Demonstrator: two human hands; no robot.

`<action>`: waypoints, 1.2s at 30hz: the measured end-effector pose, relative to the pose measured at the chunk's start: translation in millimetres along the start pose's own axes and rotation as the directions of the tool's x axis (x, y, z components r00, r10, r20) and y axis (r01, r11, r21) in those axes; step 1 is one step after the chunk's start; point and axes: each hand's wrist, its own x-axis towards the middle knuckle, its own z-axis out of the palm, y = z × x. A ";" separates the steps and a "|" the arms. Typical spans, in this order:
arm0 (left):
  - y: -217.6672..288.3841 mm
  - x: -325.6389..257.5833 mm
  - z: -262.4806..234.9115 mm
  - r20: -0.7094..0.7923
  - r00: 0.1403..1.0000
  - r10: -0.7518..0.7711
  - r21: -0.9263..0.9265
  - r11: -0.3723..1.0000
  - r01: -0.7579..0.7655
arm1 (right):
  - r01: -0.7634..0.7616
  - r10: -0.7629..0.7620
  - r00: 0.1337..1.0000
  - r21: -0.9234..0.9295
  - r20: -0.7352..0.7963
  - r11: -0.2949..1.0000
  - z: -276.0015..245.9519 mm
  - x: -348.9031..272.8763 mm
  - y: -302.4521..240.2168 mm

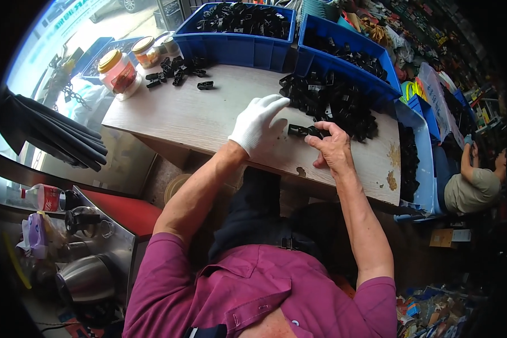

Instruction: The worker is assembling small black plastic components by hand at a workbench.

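My left hand point(258, 123), in a white knit glove, is held over the table with its fingers curved and apart, and nothing shows in it. Its thumb is close to the left end of a small, oblong black plastic part point(299, 130). My bare right hand point(333, 147) has the other end of that part between thumb and fingers, low over the tabletop. Those fingers hide some of the part. Just beyond both hands lies a heap of similar black plastic parts point(335, 104).
Blue bins point(236, 49) of black parts line the table's point(231, 84) far side. Loose black parts point(177, 70) lie near lidded jars point(120, 73) at far left. A light-blue bin point(428, 163) stands at the right edge; beyond it, another person point(473, 188) sits.
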 end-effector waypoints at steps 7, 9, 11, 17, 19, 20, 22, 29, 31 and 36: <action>-133.3 12.0 -67.5 -0.140 0.982 -0.130 0.674 0.714 0.191 | -0.057 0.061 0.998 -0.218 0.012 0.974 13.0 9.3 -7.2; -159.7 2.9 -79.0 -0.054 0.982 -0.183 0.693 0.702 0.168 | -0.076 0.082 0.997 -0.247 0.012 0.966 20.8 13.0 -10.7; -161.1 2.8 -77.1 -0.039 0.991 -0.128 0.676 0.727 0.121 | -0.128 0.123 0.992 -0.387 -0.036 0.913 25.5 13.8 -18.7; -108.2 -9.4 -60.3 -0.003 0.999 -0.041 0.440 0.897 0.038 | -0.149 0.128 0.989 -0.499 -0.076 0.853 32.8 14.2 -25.8; -83.6 -10.9 -48.2 -0.045 0.997 -0.065 0.271 0.960 0.075 | -0.120 0.095 0.993 -0.505 -0.075 0.855 33.1 14.8 -23.3; -71.7 -11.6 -43.6 -0.058 0.995 -0.083 0.167 0.982 0.091 | -0.119 0.095 0.993 -0.507 -0.073 0.854 33.0 13.7 -23.4; -45.7 -12.1 -31.0 -0.059 0.996 -0.073 0.023 0.997 0.075 | -0.066 0.069 0.998 -0.468 -0.012 0.881 29.6 12.8 -19.5; -9.8 -2.5 3.9 0.174 0.975 0.136 -0.064 0.990 -0.127 | 0.014 0.023 0.996 -0.411 0.086 0.911 21.4 12.3 -10.2; -10.2 0.2 7.8 0.215 0.961 0.174 -0.097 0.983 -0.156 | 0.013 0.027 0.995 -0.390 0.096 0.921 22.2 13.1 -8.9; -12.7 8.0 7.2 0.337 0.904 0.261 -0.071 0.965 -0.253 | 0.039 0.002 0.994 -0.360 0.111 0.932 22.0 13.1 -6.4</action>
